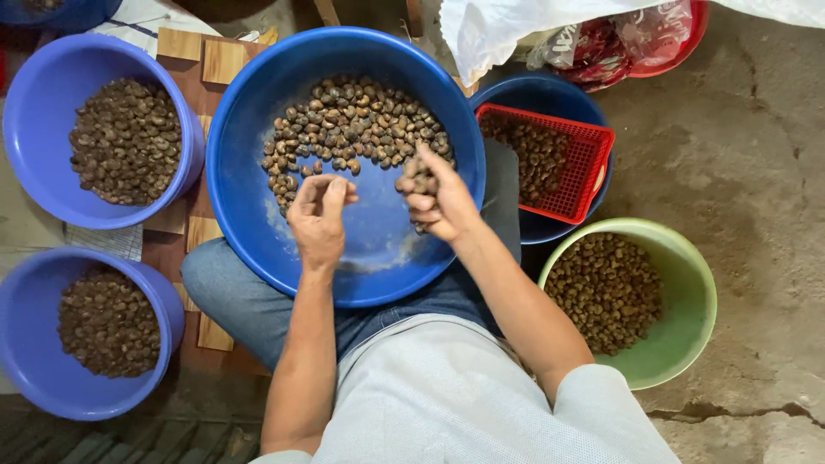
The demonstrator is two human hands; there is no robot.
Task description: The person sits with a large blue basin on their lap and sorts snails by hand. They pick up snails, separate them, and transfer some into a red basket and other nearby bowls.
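Note:
A large blue basin (249, 112) rests on my lap, with a pile of small brown nuts (352, 120) in its far half. My left hand (318, 219) hovers over the basin's bare near part, fingertips pinched together close to the edge of the pile. Whether a nut sits between them I cannot tell. My right hand (438, 202) is curled around several nuts (415, 176), held above the basin's right side.
Two purple bowls (34, 94) (26, 344) of nuts stand at the left on wood blocks. At the right are a red mesh basket (593, 163) inside a blue bowl and a green bowl (687, 301), all holding nuts. Bare concrete floor lies far right.

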